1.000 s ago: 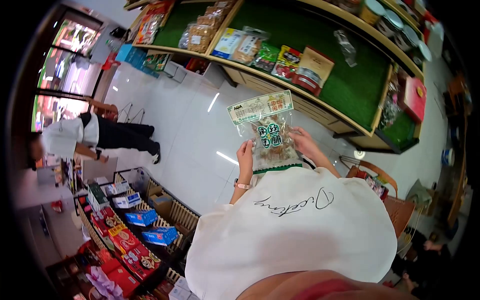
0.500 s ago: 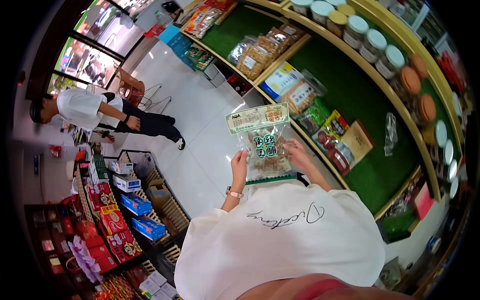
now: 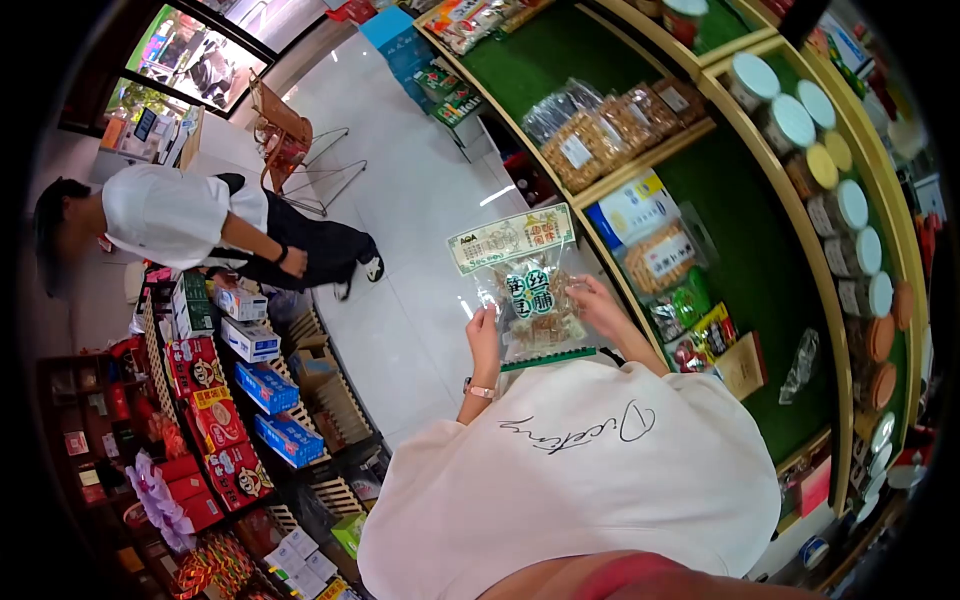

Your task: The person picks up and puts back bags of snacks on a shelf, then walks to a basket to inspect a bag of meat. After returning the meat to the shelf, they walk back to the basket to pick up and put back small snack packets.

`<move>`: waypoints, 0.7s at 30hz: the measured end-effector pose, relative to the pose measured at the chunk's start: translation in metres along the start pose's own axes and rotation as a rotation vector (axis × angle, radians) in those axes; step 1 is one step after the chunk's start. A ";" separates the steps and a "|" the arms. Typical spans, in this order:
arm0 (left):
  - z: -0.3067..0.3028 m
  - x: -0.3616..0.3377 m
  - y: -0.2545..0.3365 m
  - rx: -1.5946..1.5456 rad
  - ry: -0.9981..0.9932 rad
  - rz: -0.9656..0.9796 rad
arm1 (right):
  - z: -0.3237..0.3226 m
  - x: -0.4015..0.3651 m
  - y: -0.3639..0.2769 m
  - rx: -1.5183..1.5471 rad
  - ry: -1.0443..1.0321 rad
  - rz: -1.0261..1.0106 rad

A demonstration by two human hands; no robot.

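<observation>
Held up in front of my chest is a clear snack bag with a cream printed header and green lettering; brownish pieces show through the plastic. My left hand pinches its left edge. On the opposite edge, my right hand grips the plastic with thumb and fingers. The bag hangs above the tiled floor, close to the green-lined shelf on the right.
Bagged snacks lie on the shelf, and lidded jars line its upper tier. A person in a white top walks at left. Below are boxed goods on a slatted rack; a chair stands behind.
My view has shifted, so the shelf sits farther right and more of the chair shows. The person at left has come closer. Both hands keep their hold on the bag.
</observation>
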State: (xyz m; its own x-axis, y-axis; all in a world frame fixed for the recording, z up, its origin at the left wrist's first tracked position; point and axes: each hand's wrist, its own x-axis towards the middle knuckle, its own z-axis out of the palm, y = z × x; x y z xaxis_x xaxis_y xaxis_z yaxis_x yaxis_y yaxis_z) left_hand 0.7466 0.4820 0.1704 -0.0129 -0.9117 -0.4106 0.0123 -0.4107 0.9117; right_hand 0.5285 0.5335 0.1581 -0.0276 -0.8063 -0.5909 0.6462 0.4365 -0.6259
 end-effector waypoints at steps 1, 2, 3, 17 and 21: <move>-0.003 0.018 0.004 -0.015 0.003 0.008 | 0.009 0.017 -0.007 -0.009 -0.003 -0.009; -0.007 0.041 0.011 -0.022 0.005 0.019 | 0.020 0.037 -0.016 -0.011 -0.007 -0.020; -0.011 0.067 0.016 0.027 0.014 0.027 | 0.039 0.050 -0.033 -0.052 0.007 -0.024; -0.056 0.293 0.146 0.077 -0.057 0.154 | 0.182 0.241 -0.113 0.025 0.001 -0.127; -0.056 0.330 0.169 0.081 -0.019 0.092 | 0.203 0.283 -0.137 -0.032 0.008 -0.107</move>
State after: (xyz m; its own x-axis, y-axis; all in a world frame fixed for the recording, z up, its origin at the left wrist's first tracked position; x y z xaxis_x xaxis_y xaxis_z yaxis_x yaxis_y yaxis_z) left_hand 0.8001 0.1119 0.1878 -0.0343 -0.9450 -0.3253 -0.0668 -0.3226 0.9442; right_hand 0.5872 0.1643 0.1798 -0.1013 -0.8460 -0.5235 0.6145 0.3606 -0.7017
